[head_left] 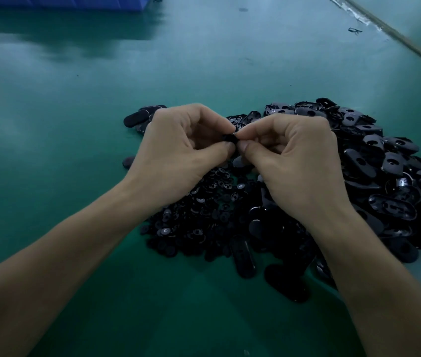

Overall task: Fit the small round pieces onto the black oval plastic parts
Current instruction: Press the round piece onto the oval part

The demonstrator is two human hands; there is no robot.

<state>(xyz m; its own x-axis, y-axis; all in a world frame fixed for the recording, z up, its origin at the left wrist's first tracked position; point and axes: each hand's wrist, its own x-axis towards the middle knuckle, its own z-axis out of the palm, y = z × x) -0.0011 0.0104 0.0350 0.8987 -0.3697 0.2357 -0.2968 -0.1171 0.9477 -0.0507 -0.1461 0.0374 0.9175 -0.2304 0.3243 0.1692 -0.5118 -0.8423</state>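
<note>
My left hand (183, 148) and my right hand (294, 155) meet fingertip to fingertip above the green table. Between them they pinch a small black piece (230, 138), mostly hidden by the fingers; I cannot tell whether it is an oval part, a round piece, or both. A pile of small round pieces (199, 222) lies under my wrists. A large heap of black oval plastic parts (384, 171) spreads to the right. A few oval parts (140, 118) lie apart, left of my left hand.
The green table (75, 112) stretches to the left and back. A blue bin (62, 2) stands at the far left edge. The table's edge strip (397, 37) runs diagonally at the top right, with a small black scrap (354, 30) near it.
</note>
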